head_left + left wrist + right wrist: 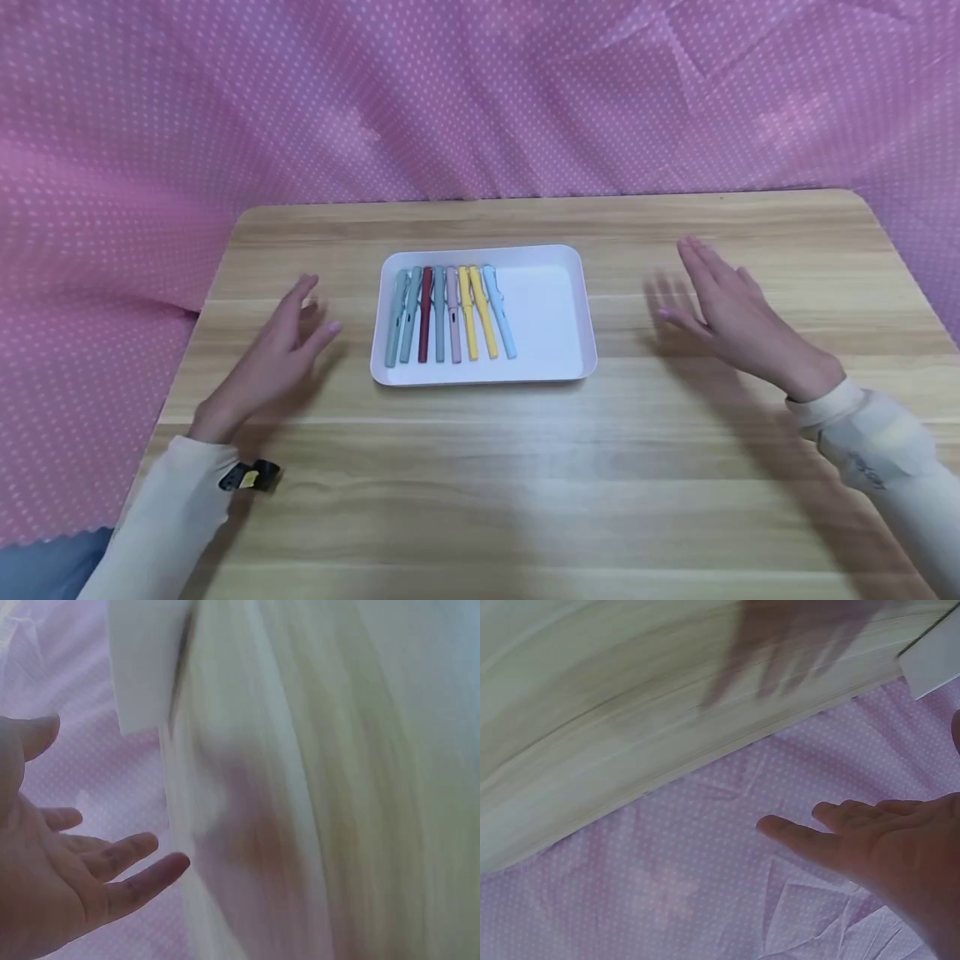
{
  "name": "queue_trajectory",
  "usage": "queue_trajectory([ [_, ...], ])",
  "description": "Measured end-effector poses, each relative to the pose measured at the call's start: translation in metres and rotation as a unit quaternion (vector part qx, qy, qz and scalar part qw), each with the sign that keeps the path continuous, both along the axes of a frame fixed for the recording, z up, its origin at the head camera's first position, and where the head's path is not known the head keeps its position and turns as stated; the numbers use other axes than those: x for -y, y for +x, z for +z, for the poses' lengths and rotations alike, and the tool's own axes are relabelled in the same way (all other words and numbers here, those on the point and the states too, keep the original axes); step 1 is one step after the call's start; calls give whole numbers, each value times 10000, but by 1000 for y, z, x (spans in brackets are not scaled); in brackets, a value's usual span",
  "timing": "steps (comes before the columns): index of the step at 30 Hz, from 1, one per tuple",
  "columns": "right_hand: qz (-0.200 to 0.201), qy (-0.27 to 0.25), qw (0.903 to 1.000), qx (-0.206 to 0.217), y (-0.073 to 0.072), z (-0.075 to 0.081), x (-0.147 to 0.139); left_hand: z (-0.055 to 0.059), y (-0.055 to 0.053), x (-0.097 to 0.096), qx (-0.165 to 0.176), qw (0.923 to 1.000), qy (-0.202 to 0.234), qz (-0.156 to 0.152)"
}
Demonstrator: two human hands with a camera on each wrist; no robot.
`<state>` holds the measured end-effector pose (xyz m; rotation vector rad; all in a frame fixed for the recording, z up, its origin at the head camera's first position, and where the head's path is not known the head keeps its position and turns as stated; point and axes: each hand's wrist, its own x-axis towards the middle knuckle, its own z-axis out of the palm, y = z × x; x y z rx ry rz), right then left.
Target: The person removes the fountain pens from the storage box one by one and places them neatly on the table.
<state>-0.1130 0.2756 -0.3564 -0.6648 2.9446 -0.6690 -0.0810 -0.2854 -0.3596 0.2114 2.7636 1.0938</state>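
A white tray lies in the middle of the table, and several capped pens sit side by side in its left and middle part. From left to right they are grey-green, a dark red pen, a blue-grey one, a mauve pen, two yellow ones and a light blue pen that leans. My left hand hovers left of the tray, fingers apart and holding nothing. On the other side, my right hand is raised over the table with straight fingers, apart from the tray.
The wooden table has a pink dotted cloth hanging behind it and at its sides. Shadows of both hands fall on the wood. A black strap piece is at the left sleeve. The tray's edge shows in the left wrist view.
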Motion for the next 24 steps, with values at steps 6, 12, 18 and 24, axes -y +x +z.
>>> queue_trajectory([
  [6, 271, -266, 9989, -286, -3, -1, 21, 0, -2, -14, 219, 9973, 663, 219],
  [12, 405, -625, 9966, -356, -6, -1, 44, -4, -5, -25, 424, 9929, 1035, 406],
  [18, 370, -1047, 9935, -249, -7, 0, 64, -7, -10, -39, 716, 9887, 1153, 633],
  [24, 359, -1293, 9891, -608, -10, 0, 83, -13, -12, -49, 966, 9852, 1153, 824],
])
